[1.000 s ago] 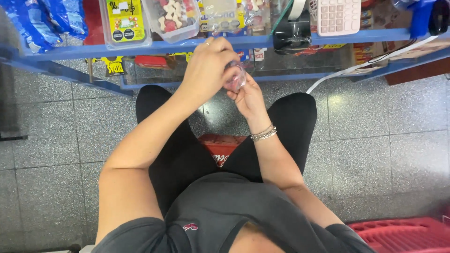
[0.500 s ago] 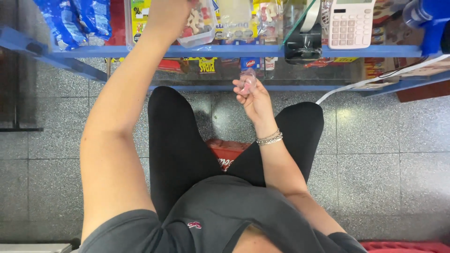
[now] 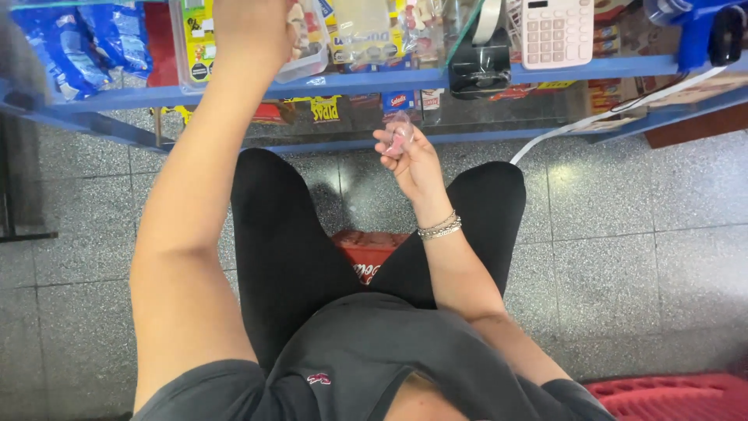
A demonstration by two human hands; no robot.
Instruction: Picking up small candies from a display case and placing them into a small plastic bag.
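The left hand [image 3: 253, 27] reaches into a clear plastic tub of sweets [image 3: 308, 54] on the blue-edged glass bench [image 3: 374, 80]; whether its grip is clenched cannot be told. The right hand [image 3: 411, 160] holds a small clear plastic bag with pink contents [image 3: 399, 134] pinched in its fingers, just below the bench's edge.
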